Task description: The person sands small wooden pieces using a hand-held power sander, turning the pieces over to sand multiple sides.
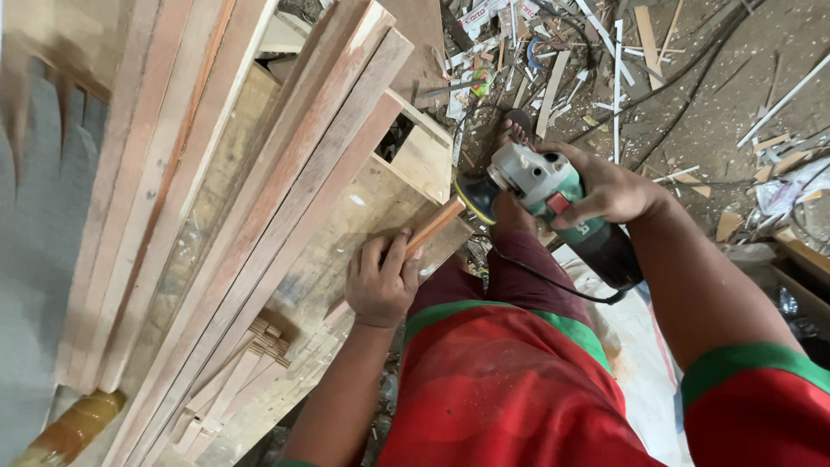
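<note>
**Sanding disc at the tip of a hand-held wood strip**

The left hand (381, 281) is clamped on a short reddish wood strip (430, 230), pressing it down against the worn plywood bench top (367, 212) with its free end jutting past the bench edge. The right hand (605, 192) is wrapped tight around the body of a green and grey angle grinder (553, 195), whose yellow-backed sanding disc (475, 199) sits just at the strip's projecting tip. Whether disc and wood are touching is hard to tell from this angle.

A black power cord (545, 281) trails from the grinder's rear and loops across the person's lap, over the dark trousers and close to the red shirt with green trim. Long planks (259, 190) lean across the bench to the left, and a bundle of thin cut slats (251, 355) lies beside the left forearm. The floor (718, 95) beyond is strewn with offcuts, shavings and loose cables, and a sandalled foot (516, 128) shows just past the disc.

The risks seem plain. The strip is small and held only by fingers that are near the disc; if the disc grabs the tip, it could kick the wood free or pull the fingers in. The slack cord on the lap could snag or drift toward the disc. The foot directly under the tool is exposed.
</note>
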